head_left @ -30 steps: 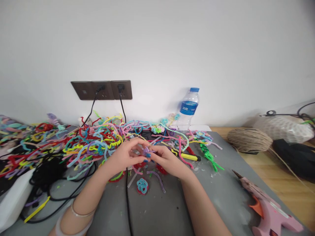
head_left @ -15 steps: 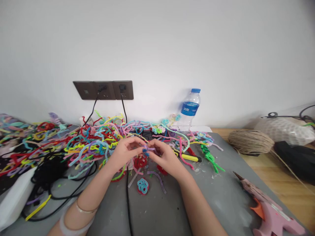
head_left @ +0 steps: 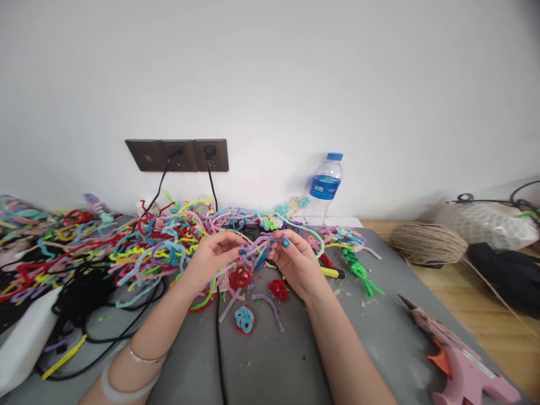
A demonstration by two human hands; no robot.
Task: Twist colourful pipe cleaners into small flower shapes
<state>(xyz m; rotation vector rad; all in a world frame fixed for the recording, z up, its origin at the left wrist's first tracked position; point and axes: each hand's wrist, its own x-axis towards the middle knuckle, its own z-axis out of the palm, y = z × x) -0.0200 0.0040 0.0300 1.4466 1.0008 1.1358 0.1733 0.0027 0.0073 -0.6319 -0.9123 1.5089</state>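
Note:
Purple pipe cleaners (head_left: 256, 246) stretch between my two hands above the middle of the grey table. My left hand (head_left: 217, 257) pinches their left end between thumb and fingers. At the other end, my right hand (head_left: 295, 259) has its fingertips closed on the same purple piece. Below the hands lie a red curled piece (head_left: 240, 277), another red one (head_left: 279, 289), a blue flower with a red edge (head_left: 244, 319) and a loose purple strip (head_left: 274, 310). The exact shape of the held piece is partly hidden by fingers.
A tangle of coloured pipe cleaners (head_left: 160, 242) covers the back left. Black cord (head_left: 86, 292) and a white box (head_left: 29, 337) lie at left. A bottle (head_left: 324, 188) stands behind; a pink glue gun (head_left: 459, 360) and twine (head_left: 428, 243) are at right.
My hands have moved apart, my right hand shifting to the right, and more of the purple piece shows between them. The red curled piece near my right hand is now uncovered.

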